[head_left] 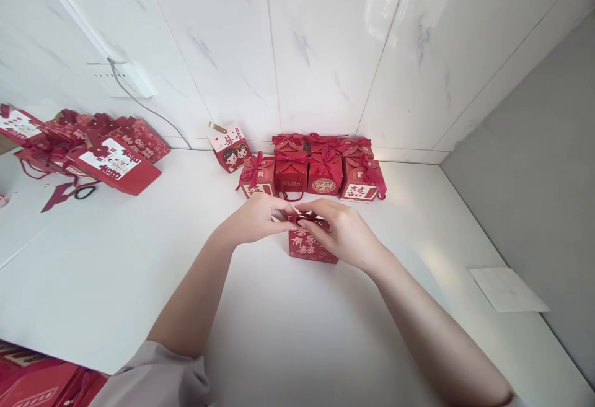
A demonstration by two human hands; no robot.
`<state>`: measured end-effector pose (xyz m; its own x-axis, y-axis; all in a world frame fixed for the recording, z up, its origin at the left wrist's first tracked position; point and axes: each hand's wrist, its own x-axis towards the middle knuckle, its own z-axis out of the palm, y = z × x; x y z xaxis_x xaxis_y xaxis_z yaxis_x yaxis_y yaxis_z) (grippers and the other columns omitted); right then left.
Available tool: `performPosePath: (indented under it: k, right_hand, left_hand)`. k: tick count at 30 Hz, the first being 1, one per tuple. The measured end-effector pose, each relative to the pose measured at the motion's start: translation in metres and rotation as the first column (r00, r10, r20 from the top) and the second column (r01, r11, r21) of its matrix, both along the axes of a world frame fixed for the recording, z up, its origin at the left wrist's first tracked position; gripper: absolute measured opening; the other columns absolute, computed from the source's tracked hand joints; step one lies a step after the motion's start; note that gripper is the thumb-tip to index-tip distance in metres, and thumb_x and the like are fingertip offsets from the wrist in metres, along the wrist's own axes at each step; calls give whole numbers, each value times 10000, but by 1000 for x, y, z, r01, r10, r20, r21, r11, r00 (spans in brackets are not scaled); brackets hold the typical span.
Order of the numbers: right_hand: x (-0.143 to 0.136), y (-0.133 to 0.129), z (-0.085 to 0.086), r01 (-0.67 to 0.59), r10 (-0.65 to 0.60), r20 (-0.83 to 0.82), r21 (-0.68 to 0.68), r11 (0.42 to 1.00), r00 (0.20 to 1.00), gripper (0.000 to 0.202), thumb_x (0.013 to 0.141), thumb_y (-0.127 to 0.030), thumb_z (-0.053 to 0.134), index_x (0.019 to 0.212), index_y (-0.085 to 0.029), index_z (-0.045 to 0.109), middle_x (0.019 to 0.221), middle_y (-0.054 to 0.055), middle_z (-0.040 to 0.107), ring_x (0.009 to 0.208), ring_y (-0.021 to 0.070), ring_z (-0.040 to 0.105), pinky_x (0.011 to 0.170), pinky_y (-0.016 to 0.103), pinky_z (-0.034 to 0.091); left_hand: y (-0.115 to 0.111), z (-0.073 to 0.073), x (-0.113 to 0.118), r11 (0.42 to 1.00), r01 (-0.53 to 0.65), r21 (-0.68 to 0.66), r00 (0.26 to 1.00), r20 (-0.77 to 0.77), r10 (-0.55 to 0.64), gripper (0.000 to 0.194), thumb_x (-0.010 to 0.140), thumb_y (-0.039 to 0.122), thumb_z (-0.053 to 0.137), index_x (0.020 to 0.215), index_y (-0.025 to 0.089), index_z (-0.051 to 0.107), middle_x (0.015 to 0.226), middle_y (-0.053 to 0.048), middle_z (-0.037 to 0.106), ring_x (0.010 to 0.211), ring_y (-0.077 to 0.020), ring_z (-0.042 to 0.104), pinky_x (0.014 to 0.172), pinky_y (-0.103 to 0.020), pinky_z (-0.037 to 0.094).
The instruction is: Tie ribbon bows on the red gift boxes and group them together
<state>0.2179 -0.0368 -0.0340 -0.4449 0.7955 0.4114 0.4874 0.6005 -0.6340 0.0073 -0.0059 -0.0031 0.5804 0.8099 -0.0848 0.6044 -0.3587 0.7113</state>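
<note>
A small red gift box (312, 249) with pale printed characters stands upright on the white table, below both hands. Dark red ribbon (304, 216) lies across its top. My left hand (260, 220) comes in from the left, thumb and fingertips pinched on the ribbon at the box's top left corner. From the right, my right hand (341, 227) covers the box's upper right part, its thumb and forefinger closed on the ribbon. The fingers hide most of the box top, including how the ribbon is looped.
Behind stand several red boxes tied with bows (325, 168), against the tiled wall. A white-and-red box (231, 147) leans to their left. Flat red bags (118, 165) and scissors (69, 194) lie at the far left. A white paper (508, 289) lies at the right.
</note>
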Motion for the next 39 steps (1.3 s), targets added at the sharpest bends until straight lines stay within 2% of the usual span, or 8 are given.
performPosePath:
  k: [3, 7, 10, 13, 15, 20, 27, 39]
  right_hand:
    - [3, -1, 1, 37, -37, -44, -12, 999, 998, 134, 942, -249, 538, 1069, -220, 569, 1004, 63, 688, 823, 193, 658, 709, 319, 524]
    - [12, -1, 7, 10, -10, 7, 39, 999, 1000, 61, 927, -271, 571, 917, -213, 583, 962, 67, 681, 831, 202, 640, 702, 317, 499]
    - [15, 0, 8, -8, 4, 66, 47, 999, 998, 55, 909, -208, 591, 870, -209, 630, 869, 40, 694, 772, 185, 631, 685, 302, 482]
    - [11, 2, 4, 15, -17, 35, 54, 998, 999, 100, 898, -162, 590, 840, -207, 658, 819, 29, 703, 720, 171, 626, 642, 287, 472]
    - [8, 3, 1, 26, -25, -4, 69, 997, 1000, 104, 892, -159, 598, 828, -206, 666, 804, 27, 708, 706, 168, 629, 633, 286, 478]
    - [3, 5, -6, 47, -41, -76, 76, 996, 996, 101, 903, -205, 605, 851, -217, 690, 847, 36, 736, 745, 184, 671, 664, 302, 523]
    - [1, 3, -8, 39, -38, -18, 96, 995, 999, 146, 916, -199, 585, 981, -215, 714, 991, 55, 756, 874, 207, 702, 794, 338, 543]
    - [2, 5, -11, -27, 2, 192, 127, 992, 981, 170, 950, -169, 496, 1061, -218, 616, 946, 38, 732, 806, 191, 675, 702, 299, 477]
  left_hand:
    - [0, 1, -2, 999, 7, -46, 1000, 14, -6, 238, 828, 350, 637, 1000, 205, 714, 948, -26, 731, 827, -168, 658, 707, -241, 498]
    - [-1, 6, -7, 1000, 8, 1, 999, -34, -8, 258, 824, 376, 646, 1008, 210, 720, 972, -26, 729, 839, -167, 668, 709, -234, 511]
    - [-1, 9, -10, 999, -29, 19, 997, -65, 30, 229, 828, 357, 638, 981, 216, 736, 865, -10, 735, 763, -150, 668, 654, -218, 493]
    - [-1, 8, -9, 999, -39, 38, 995, -92, 42, 207, 836, 356, 618, 866, 208, 760, 716, 2, 718, 651, -136, 643, 575, -216, 449]
    - [0, 7, -9, 997, -30, 67, 994, -100, 36, 209, 831, 347, 619, 790, 201, 763, 700, 4, 717, 625, -132, 623, 556, -220, 429]
    - [1, 4, -9, 996, -32, 83, 993, -110, 41, 186, 822, 328, 630, 826, 218, 780, 727, 11, 728, 617, -129, 599, 559, -228, 416]
    - [0, 4, -7, 996, -44, 80, 995, -91, 52, 166, 821, 315, 637, 823, 219, 773, 768, 19, 737, 662, -131, 625, 587, -225, 428]
    - [-1, 3, -5, 995, -10, 95, 997, -72, 17, 180, 835, 318, 612, 840, 196, 745, 788, 7, 723, 677, -135, 613, 619, -236, 440]
